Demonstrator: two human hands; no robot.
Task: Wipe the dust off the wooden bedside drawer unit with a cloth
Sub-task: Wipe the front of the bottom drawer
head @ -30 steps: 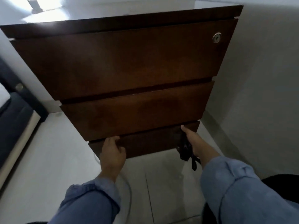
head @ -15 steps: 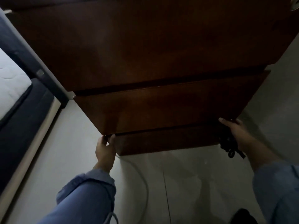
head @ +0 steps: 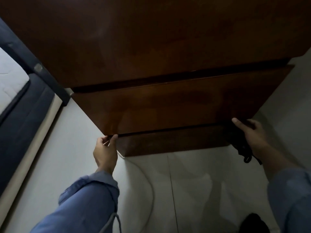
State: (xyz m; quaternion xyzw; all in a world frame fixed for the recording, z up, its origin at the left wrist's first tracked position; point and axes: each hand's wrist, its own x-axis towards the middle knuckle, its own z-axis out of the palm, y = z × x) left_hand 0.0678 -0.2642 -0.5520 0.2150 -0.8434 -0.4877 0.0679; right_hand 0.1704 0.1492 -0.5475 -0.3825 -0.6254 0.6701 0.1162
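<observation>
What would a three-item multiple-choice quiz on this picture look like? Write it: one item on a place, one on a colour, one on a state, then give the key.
1. Where is the dark cloth?
A. on the bed
B. in the right hand, at the drawer unit's lower right corner
C. on the floor

2. What colour are the sleeves?
A. red
B. white
C. blue

3. What is the left hand doing?
A. gripping the lower left corner of the middle drawer front
B. hanging free
C. lying flat on the floor

Key: 1 B, the cloth hangs from the right hand by that corner. 2 C, both forearms wear blue. 3 A, its fingertips curl at the drawer's edge.
</observation>
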